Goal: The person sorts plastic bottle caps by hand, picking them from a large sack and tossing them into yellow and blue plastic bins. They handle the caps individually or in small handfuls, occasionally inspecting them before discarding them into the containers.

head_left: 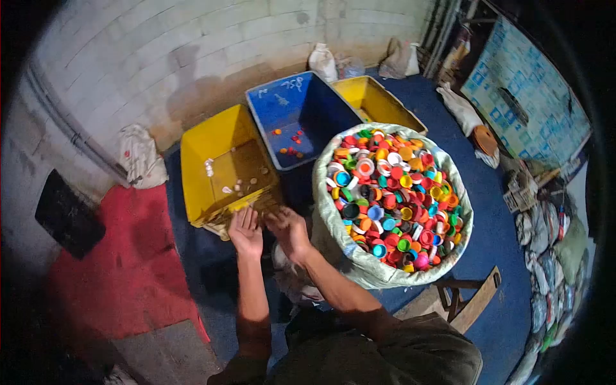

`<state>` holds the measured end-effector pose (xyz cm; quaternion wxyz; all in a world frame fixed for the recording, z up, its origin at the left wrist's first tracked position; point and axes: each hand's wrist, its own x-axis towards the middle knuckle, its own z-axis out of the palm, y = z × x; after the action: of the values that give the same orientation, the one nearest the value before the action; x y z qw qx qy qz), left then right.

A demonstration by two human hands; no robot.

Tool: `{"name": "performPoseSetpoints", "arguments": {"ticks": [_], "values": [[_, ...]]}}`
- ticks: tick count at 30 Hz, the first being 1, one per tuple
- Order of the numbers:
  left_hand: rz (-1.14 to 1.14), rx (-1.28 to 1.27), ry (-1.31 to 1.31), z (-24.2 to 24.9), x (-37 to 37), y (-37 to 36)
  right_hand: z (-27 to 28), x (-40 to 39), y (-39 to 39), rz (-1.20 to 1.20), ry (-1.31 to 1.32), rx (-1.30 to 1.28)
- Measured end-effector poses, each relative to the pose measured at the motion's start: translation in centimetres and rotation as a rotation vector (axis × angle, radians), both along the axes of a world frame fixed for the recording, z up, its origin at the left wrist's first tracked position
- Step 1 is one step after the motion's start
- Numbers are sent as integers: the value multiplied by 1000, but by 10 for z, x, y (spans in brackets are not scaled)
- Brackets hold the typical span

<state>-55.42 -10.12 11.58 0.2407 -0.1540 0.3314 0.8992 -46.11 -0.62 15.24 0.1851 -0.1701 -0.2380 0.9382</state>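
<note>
My left hand [246, 231] is palm up, fingers apart and empty, just in front of the near edge of a yellow bin [199, 167]. Beside it on the right, my right hand [289, 234] has its fingers spread, with nothing visible in it. A few pale caps lie in that yellow bin. Behind and to the right stands a blue bin [269, 119] with several red and orange caps inside. To the right of my hands is a large white sack [333, 240], filled with bottle caps [398, 192] of many colours.
Another yellow bin [366, 93] stands behind the sack. A wooden stool or frame [478, 301] is at the lower right. Filled bags [548, 282] line the right side. A red mat [122, 269] covers the floor at left, near a white cloth bag [139, 154].
</note>
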Motion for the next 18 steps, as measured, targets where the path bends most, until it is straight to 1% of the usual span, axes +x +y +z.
{"name": "performPoseSetpoints", "arguments": {"ticks": [1,3,4,5,7,9,10,11,12,13,14,15,16,17,18], "values": [[-24,-55,65,2,16,6,15,26,-5,-35,-59,-22],[-73,-155,202,14,48,24,9,71,-5,-23,-124,147],[-64,-263,244,37,66,35,-5,93,-2,17,-74,286],[-84,-359,366,52,84,44,4,119,3,80,-127,485],[-109,-551,618,73,114,63,26,162,12,163,-21,481],[-135,-523,898,85,135,85,54,201,26,269,-49,638],[-210,-604,1035,94,143,95,63,217,29,220,-23,695],[-286,-682,1172,107,150,109,74,231,39,196,-1,812],[-313,-748,1314,126,160,123,85,244,50,174,21,928],[-311,-797,1400,127,167,139,96,257,61,154,46,1040],[-379,-811,1384,132,173,155,109,269,76,128,38,1138],[-445,-825,1367,136,179,168,112,280,88,103,22,1186],[-432,-926,1451,134,182,180,113,291,100,77,6,1236],[-411,-925,1488,127,185,191,115,301,113,52,-10,1286],[-345,-1020,1579,121,187,200,120,311,125,38,-41,1335]]}}
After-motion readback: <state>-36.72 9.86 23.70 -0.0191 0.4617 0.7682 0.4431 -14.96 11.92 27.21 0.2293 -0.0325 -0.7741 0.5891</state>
